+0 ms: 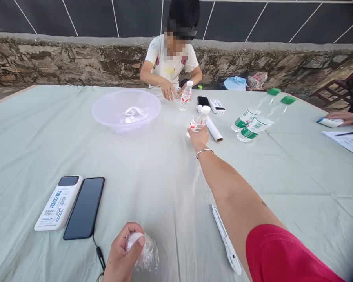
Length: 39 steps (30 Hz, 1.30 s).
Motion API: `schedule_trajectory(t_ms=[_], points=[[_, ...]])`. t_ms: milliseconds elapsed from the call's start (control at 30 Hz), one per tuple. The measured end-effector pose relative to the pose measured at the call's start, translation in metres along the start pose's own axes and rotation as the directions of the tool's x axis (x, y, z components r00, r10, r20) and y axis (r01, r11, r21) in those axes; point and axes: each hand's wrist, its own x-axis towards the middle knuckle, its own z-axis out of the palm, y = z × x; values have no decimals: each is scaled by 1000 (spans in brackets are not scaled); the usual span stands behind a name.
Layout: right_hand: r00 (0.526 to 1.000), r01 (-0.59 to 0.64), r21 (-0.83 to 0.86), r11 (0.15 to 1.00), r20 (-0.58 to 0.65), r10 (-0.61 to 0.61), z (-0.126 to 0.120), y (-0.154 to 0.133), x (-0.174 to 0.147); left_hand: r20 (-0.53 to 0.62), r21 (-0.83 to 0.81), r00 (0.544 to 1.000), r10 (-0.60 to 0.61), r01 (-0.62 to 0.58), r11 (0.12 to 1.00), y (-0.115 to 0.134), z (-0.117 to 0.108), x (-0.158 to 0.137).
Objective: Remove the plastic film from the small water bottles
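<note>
My left hand (pixel 125 250), low in the view, is closed around a crumpled ball of clear plastic film (pixel 147 250). Stretched forward across the table, my right hand (pixel 199 138) grips a small water bottle (pixel 198 121) with a white cap and a red-and-white label. The bottle is upright or nearly so; my fingers partly hide its base. Just beside it lies a white paper roll (pixel 214 129). Under my right forearm is a long white plastic case or tool (pixel 226 239), whose kind I cannot make out. A second small water bottle (pixel 186 96) stands farther back.
A translucent purple basin (pixel 106 113) holds some clear plastic. Two large green-capped bottles (pixel 254 127) stand right. A power bank (pixel 59 203) and phone (pixel 85 207) lie front left. Opposite sits a person (pixel 170 70); another person's hand (pixel 347 117) rests near papers (pixel 348 141).
</note>
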Motion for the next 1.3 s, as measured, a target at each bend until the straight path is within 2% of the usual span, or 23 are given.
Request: schedule_trajectory(t_ms=[200, 267, 333, 433, 567, 600, 667, 700, 733, 800, 900, 933, 967, 1033, 1100, 1167, 1233, 1300], points=[[1000, -10, 62, 998, 6, 9, 0, -3, 7, 13, 31, 1000, 2, -2, 1000, -3, 2, 2], [1000, -12, 98, 995, -7, 12, -7, -5, -1, 52, 81, 999, 12, -16, 997, -4, 2, 5], [1000, -1, 138, 990, -25, 5, -15, -7, -21, 92, 150, 995, 31, -44, 988, -1, 4, 13], [999, 41, 219, 975, 25, -48, -28, -4, -86, 126, 239, 988, 84, -113, 965, 9, 16, 33], [956, 119, 353, 928, 210, -203, -53, 19, -221, 151, 301, 966, 209, -246, 921, 30, 38, 61], [922, 182, 382, 906, 254, -293, -60, 28, -253, 192, 335, 955, 225, -279, 900, 38, 41, 67], [799, 345, 379, 859, 360, -481, -73, 49, -305, 301, 413, 926, 227, -341, 844, 58, 43, 77], [740, 407, 371, 835, 401, -539, -79, 59, -322, 345, 449, 911, 224, -370, 814, 72, 43, 83], [709, 439, 359, 824, 424, -563, -82, 68, -334, 349, 467, 904, 246, -395, 791, 88, 41, 90], [675, 482, 346, 805, 439, -593, -86, 82, -344, 248, 471, 900, 359, -436, 767, 126, 39, 109], [650, 514, 353, 782, 435, -624, -82, 92, -342, 20, 457, 843, 538, -486, 745, 188, 41, 150], [645, 521, 359, 775, 429, -632, -80, 93, -340, -97, 428, 818, 567, -479, 766, 206, 43, 164], [645, 524, 363, 770, 421, -637, -78, 94, -339, -181, 385, 812, 554, -460, 800, 224, 47, 178], [640, 538, 385, 750, 392, -661, -75, 95, -337, -292, 322, 801, 522, -432, 843, 252, 54, 201], [626, 551, 417, 723, 367, -688, -74, 95, -337, -305, 274, 824, 478, -405, 872, 271, 58, 217], [619, 545, 440, 714, 364, -696, -73, 96, -338, -271, 239, 864, 423, -366, 900, 283, 58, 225], [624, 529, 442, 724, 375, -685, -73, 96, -338, -236, 218, 894, 380, -333, 918, 287, 54, 228], [626, 524, 430, 735, 390, -675, -74, 96, -339, -189, 193, 899, 395, -361, 912, 285, 46, 226]])
